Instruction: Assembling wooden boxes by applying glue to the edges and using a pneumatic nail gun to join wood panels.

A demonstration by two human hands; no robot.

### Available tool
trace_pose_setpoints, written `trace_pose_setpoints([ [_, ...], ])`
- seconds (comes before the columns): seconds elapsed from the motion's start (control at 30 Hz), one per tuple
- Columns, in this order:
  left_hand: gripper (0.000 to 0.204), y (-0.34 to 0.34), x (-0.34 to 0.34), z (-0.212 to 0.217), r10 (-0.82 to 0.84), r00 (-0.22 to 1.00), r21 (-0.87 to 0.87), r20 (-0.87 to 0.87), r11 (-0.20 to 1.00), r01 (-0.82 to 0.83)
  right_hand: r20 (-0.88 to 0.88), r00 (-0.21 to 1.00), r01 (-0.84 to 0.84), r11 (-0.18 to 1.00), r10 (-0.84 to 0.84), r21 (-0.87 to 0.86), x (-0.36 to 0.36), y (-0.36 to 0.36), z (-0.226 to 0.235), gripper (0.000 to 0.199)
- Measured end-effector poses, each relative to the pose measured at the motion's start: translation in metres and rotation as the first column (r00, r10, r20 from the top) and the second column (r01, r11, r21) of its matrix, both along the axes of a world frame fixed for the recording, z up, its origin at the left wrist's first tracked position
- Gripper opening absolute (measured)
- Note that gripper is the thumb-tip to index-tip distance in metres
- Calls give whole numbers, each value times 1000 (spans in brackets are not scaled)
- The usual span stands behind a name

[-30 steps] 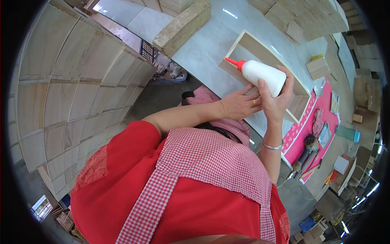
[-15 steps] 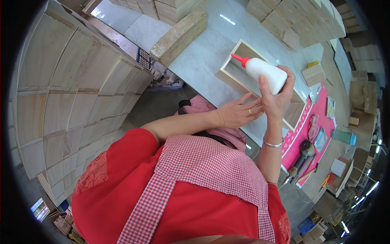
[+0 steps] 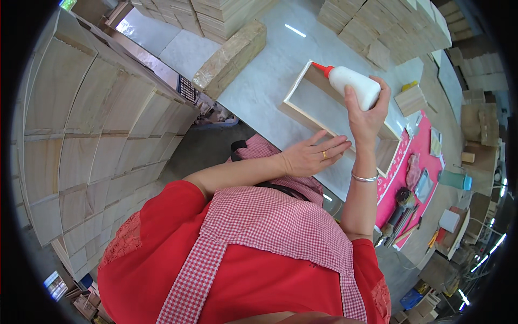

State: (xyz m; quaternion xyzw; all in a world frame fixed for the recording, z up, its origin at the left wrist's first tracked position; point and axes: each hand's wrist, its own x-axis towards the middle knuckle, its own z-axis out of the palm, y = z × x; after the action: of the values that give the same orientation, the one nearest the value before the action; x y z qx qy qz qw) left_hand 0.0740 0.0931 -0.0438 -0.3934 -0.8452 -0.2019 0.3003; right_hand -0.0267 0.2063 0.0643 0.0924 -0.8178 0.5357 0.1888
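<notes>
In my right hand [image 3: 369, 113] is a white glue bottle [image 3: 353, 86] with a red pointed nozzle, tilted so its tip meets the far left corner of a wooden frame [image 3: 303, 114]. The frame is a long open rectangle of pale wood lying on the white marbled table [image 3: 253, 81]. A white line shows along the rim of its left end. My left hand [image 3: 314, 155] lies with fingers stretched out against the frame's near long side, holding nothing. Part of the frame is hidden behind the bottle and my right hand.
A wrapped bundle of wood [image 3: 231, 56] rests on the table's left part. Stacked wooden pieces [image 3: 386, 29] stand at the back right. On the right, a pink cloth [image 3: 402, 200] bears tools, near a teal bottle [image 3: 455, 180]. Tall wood stacks [image 3: 91, 135] rise at my left.
The nozzle has moved from above the frame's left end to its far corner, and a white line now runs along that end's rim. My left hand's fingers have straightened along the near side.
</notes>
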Motion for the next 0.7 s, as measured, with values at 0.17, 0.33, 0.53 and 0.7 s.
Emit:
trace_pose_setpoints([
  [0.17, 41, -1, 0, 1, -13, 1000, -14, 22, 1000, 13, -64, 997, 52, 997, -48, 64, 1, 19, -1, 54],
  [0.33, 41, -1, 1, 3, -1, 999, -32, 34, 999, 2, -29, 994, 111, 993, -109, 49, 16, 42, 6, 53],
  [0.53, 40, 0, 0, 5, 26, 1000, -51, 17, 998, -25, -73, 980, 191, 976, -184, 102, 30, 80, 6, 51],
  [0.7, 33, 1, 0, 4, 40, 999, -71, -5, 997, -41, -83, 967, 249, 963, -242, 97, 44, 113, 6, 51],
])
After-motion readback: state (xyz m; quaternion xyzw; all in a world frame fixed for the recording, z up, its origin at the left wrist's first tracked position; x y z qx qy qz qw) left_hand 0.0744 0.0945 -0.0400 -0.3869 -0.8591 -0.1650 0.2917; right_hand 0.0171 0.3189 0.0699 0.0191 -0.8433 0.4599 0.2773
